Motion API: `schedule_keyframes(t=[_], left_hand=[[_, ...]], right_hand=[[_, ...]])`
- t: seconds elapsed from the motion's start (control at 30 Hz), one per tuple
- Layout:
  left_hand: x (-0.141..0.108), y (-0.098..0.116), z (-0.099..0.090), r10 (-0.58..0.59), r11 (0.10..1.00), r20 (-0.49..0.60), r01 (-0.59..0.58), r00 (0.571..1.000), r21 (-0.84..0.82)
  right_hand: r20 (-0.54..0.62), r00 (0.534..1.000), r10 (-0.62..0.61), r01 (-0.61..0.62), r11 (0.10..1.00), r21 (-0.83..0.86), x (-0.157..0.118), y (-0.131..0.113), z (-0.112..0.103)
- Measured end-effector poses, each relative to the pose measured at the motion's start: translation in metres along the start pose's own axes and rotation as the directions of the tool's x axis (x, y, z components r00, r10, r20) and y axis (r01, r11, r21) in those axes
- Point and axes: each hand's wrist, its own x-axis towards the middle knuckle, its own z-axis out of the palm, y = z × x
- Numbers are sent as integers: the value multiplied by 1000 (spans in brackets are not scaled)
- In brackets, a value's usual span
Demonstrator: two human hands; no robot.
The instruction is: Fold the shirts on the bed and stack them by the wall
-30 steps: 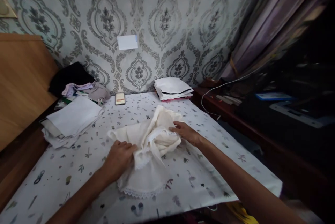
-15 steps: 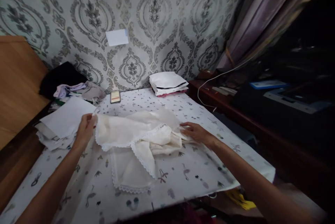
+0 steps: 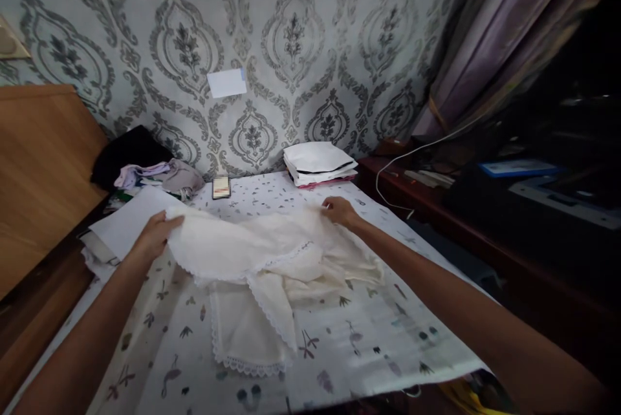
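Note:
A cream garment with white lace trim [image 3: 252,240] lies partly spread on the patterned sheet [image 3: 330,337], with folds across its middle. My left hand [image 3: 158,234] pinches its upper left edge, lifting that corner a little. At the upper right edge, my right hand [image 3: 338,211] is closed on the cloth with fingertips together. A lace-edged flap hangs toward me from the garment's lower side. What kind of garment it is I cannot make out.
Folded white cloths [image 3: 320,163] are stacked by the wall. On the left lie a white sheet [image 3: 133,218] on other cloth and a clothes pile [image 3: 155,176]. A small framed card [image 3: 222,187] stands at the back. A white cable [image 3: 383,189] runs along the right.
My right hand has moved up and away from me to the garment's far right edge, and the cloth there has spread wider. My left hand still holds its corner. The view has shifted slightly.

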Motion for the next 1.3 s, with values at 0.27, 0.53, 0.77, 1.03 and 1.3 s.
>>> schedule_keyframes(t=[0.27,0.53,0.77,1.03,1.3], left_hand=[[39,38,24,84,996,-231,-78,969,33],[-112,-5,20,343,596,560,-635,754,491],[-214,-29,46,375,-3,844,-910,384,415],[-197,-11,27,306,-130,835,-849,457,512],[-212,53,-39,-42,314,853,-804,520,506]], right_hand=[[-245,969,-9,75,963,260,37,-23,1],[56,766,-640,643,763,-68,-90,36,2],[110,732,-672,677,736,-10,-131,33,8],[60,814,-578,548,797,253,-146,9,-6],[364,760,-538,533,837,124,-203,17,-46]])
